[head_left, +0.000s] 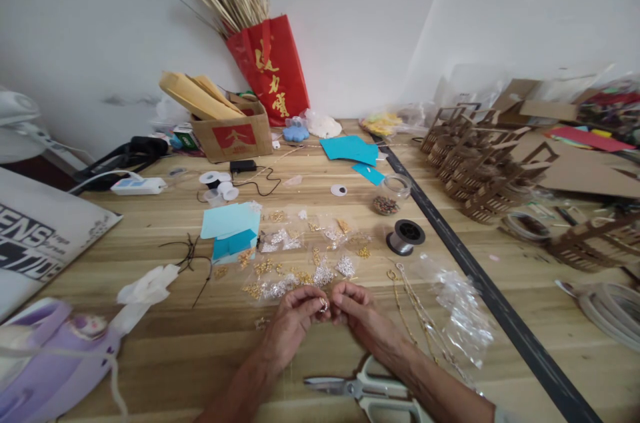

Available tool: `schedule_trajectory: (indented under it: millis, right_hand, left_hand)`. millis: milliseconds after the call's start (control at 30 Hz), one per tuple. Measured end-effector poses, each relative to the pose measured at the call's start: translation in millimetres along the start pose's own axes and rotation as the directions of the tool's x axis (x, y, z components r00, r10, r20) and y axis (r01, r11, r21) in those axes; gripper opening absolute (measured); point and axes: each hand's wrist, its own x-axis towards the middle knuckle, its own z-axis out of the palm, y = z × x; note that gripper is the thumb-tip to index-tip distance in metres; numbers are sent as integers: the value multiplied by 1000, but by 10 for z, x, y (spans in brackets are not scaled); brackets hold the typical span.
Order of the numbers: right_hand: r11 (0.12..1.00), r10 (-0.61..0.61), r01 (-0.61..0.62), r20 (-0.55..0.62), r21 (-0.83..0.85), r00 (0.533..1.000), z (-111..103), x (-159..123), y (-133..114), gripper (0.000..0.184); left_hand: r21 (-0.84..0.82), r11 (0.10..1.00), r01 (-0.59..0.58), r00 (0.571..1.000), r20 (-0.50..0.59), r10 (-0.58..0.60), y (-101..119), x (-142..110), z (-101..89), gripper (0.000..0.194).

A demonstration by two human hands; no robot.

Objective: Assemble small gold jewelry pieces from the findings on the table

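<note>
My left hand [296, 324] is closed in a pinch on a small shiny metal piece [323, 305], too small to name exactly. Close beside it, my right hand [361, 317] has its thumb and fingertips pressed together; what they hold, if anything, cannot be made out. Just beyond both hands lie small bags of silver findings [324, 274] and gold findings [264, 267]. Scissors with pale handles [367, 388] rest below my right wrist. To the right are a gold chain [397, 293] and a silver chain [414, 299].
A spool of wire [405, 237] and a glass jar of beads [390, 196] stand right of centre. Blue cards [233, 229] lie to the left, near a purple iron [60, 356]. Crumpled clear bags [463, 316] and cardboard baskets [493, 169] are on the right.
</note>
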Motion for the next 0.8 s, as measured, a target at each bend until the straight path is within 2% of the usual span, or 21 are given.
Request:
schedule_trajectory:
  millis: [800]
  right_hand:
    - [1000, 8, -8, 19, 1, 1000, -14, 2, 19, 16]
  left_hand:
    - [26, 1000, -6, 1000, 25, 5, -41, 6, -36, 8]
